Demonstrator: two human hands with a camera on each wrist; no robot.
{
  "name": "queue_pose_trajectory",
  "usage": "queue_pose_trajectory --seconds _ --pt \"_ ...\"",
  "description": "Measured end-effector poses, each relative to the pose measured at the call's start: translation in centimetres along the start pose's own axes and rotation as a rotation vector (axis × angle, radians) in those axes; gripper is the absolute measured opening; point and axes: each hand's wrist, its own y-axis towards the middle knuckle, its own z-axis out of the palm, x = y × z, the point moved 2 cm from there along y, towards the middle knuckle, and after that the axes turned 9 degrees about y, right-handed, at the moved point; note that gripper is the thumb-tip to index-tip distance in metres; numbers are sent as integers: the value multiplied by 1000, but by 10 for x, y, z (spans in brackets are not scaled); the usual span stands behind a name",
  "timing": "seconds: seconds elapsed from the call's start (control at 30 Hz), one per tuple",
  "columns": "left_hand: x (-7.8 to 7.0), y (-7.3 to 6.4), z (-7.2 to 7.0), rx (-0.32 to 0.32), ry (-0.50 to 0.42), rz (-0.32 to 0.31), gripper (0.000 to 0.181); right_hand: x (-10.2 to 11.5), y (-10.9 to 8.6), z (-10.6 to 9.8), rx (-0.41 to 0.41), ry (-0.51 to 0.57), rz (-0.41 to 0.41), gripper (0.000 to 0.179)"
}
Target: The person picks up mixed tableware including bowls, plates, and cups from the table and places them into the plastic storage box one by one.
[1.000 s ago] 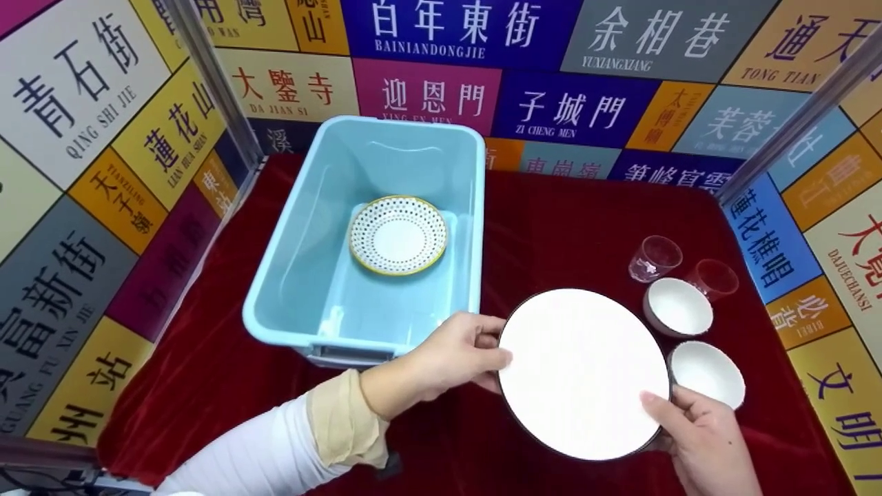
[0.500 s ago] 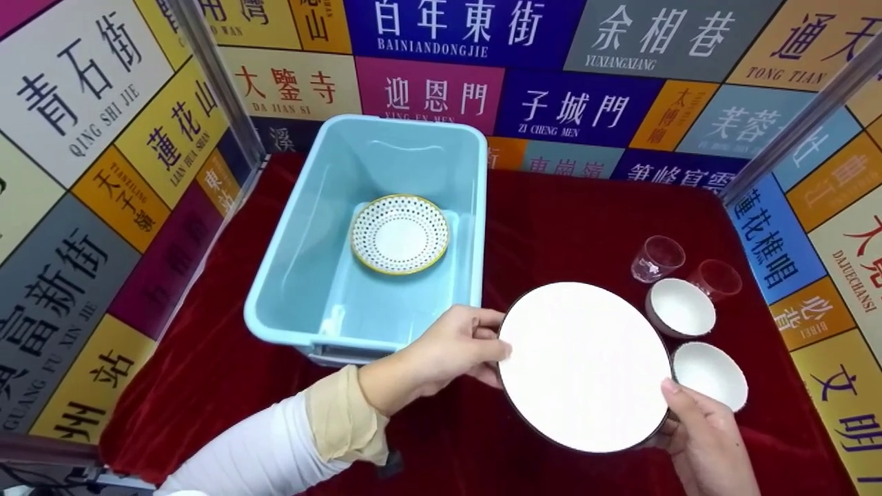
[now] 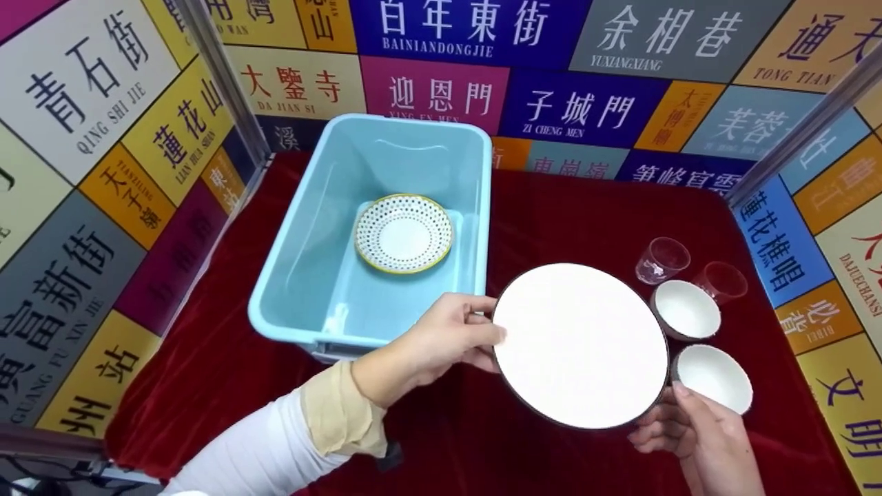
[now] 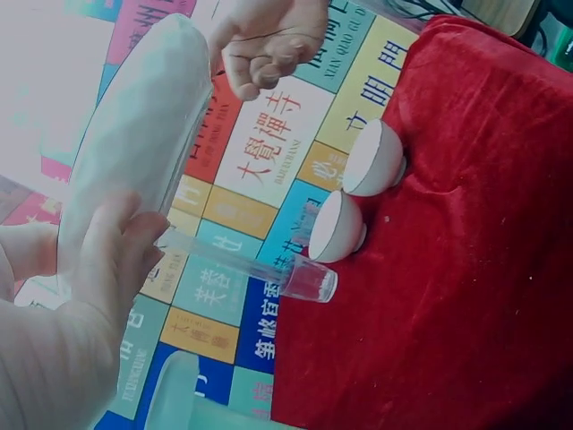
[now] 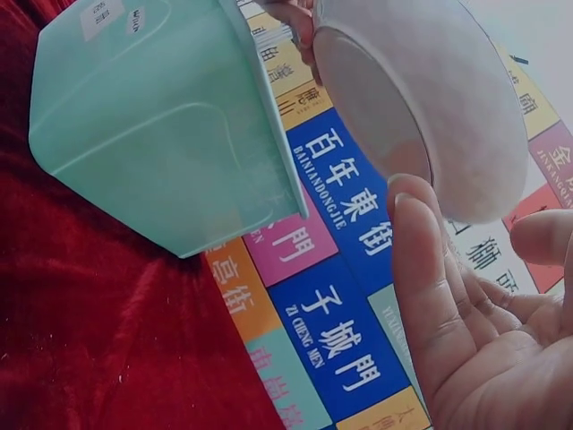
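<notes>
A large white plate (image 3: 582, 344) with a dark rim is held up above the table, right of the blue tub. My left hand (image 3: 441, 337) grips its left edge, thumb on the face and fingers beneath. By the lower right edge is my right hand (image 3: 703, 427); in the right wrist view its fingertips (image 5: 412, 193) lie at or very near the plate's underside, and the thumb stands apart. Inside the light blue tub (image 3: 289, 275) rests a dotted plate (image 3: 404, 234) with a yellow rim.
Two white bowls, one behind (image 3: 685, 310) the other (image 3: 713, 377), stand on the red cloth (image 3: 572, 213) at right. Beyond them are a clear glass (image 3: 661, 260) and a second, reddish-looking glass (image 3: 722, 281). Sign-covered panels (image 3: 441, 89) wall the table in.
The white plate has risen a little in the head view, along with my left hand. My right hand's thumb has come off the plate's face, and its fingers have loosened from the edge.
</notes>
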Motion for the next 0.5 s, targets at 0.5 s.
queue_pose_trajectory --seconds 0.5 --pt "-20 -10 -41 -139 -57 42 47 -16 4 -20 -1 -13 -4 34"
